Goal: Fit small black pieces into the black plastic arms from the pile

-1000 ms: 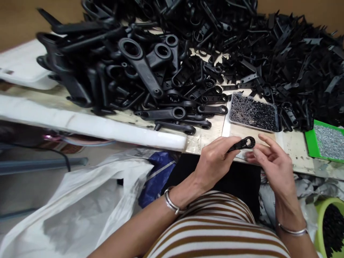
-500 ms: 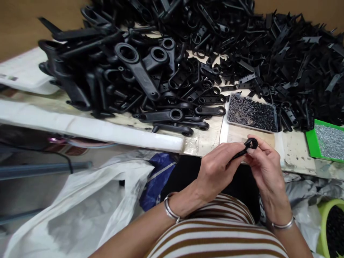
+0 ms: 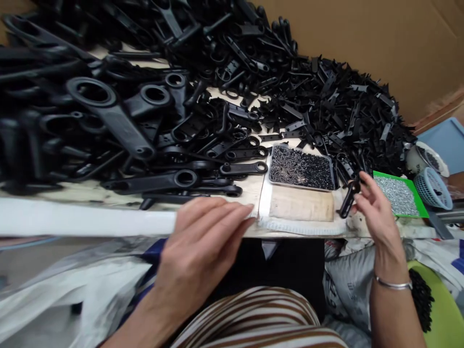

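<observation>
Between the thumb and fingers of my right hand [image 3: 379, 210] is a small black plastic lever [image 3: 348, 200] with a ring end, tilted over the right part of the table. My left hand [image 3: 208, 237] is at the table's front edge, its fingers stretched out and close together, with nothing visible in them. Just beyond it lie larger black crank-shaped arms [image 3: 155, 181] with round holes. A clear plastic box [image 3: 302, 166] full of tiny dark pieces stands between and beyond my hands. In front of the box is a pale worn pad [image 3: 301, 205].
A heap of thin black parts [image 3: 344, 101] covers the back right. Next to my right hand is a green tray [image 3: 416, 193] of small silvery pieces, then a light blue basket [image 3: 433, 188]. A yellow-green tub [image 3: 444, 309] with black pieces stands below. White foam edging [image 3: 87, 217] lines the left front.
My hands have parted. The right hand has carried the black lever to the right, and the left has let go and moved left to the table edge. The view has turned right.
</observation>
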`<move>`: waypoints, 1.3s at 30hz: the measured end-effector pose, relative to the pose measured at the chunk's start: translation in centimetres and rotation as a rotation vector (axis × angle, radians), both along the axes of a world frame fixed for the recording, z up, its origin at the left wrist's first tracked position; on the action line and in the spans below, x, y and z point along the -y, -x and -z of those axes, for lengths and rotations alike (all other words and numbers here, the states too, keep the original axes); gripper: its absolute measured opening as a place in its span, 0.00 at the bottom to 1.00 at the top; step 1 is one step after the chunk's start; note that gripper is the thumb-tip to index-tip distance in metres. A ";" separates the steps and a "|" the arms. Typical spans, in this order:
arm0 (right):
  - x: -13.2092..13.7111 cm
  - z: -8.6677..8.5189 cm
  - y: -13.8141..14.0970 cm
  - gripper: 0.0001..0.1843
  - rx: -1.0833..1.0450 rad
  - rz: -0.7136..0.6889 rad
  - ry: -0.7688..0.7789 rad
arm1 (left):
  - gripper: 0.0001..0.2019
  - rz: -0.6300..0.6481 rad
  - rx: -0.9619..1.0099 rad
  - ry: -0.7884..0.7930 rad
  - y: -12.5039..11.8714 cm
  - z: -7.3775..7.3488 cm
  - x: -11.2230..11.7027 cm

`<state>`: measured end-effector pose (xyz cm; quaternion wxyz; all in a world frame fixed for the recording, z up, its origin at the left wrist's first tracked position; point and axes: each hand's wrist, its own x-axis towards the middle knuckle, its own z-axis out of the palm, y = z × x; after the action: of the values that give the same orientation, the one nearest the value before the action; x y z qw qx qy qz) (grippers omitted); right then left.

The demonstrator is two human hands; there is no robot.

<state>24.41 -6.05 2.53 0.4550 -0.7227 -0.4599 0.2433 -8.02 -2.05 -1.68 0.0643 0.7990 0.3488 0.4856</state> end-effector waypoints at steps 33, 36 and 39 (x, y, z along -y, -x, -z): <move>-1.8 -0.2 -0.3 0.15 1.004 -0.012 -0.198 | 0.07 -0.351 -0.525 0.005 0.4 0.3 -3.4; -1.4 0.0 0.2 0.14 0.967 -0.027 -0.232 | 0.07 -0.331 -0.534 -0.013 0.2 0.1 -3.8; -0.8 0.1 0.8 0.15 0.895 -0.034 -0.246 | 0.07 -0.313 -0.548 -0.050 0.0 0.0 -4.0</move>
<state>23.66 -5.22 2.40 0.2902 -0.6897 -0.6481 -0.1412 -8.00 1.92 -1.72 -0.1272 0.8381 0.4597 0.2649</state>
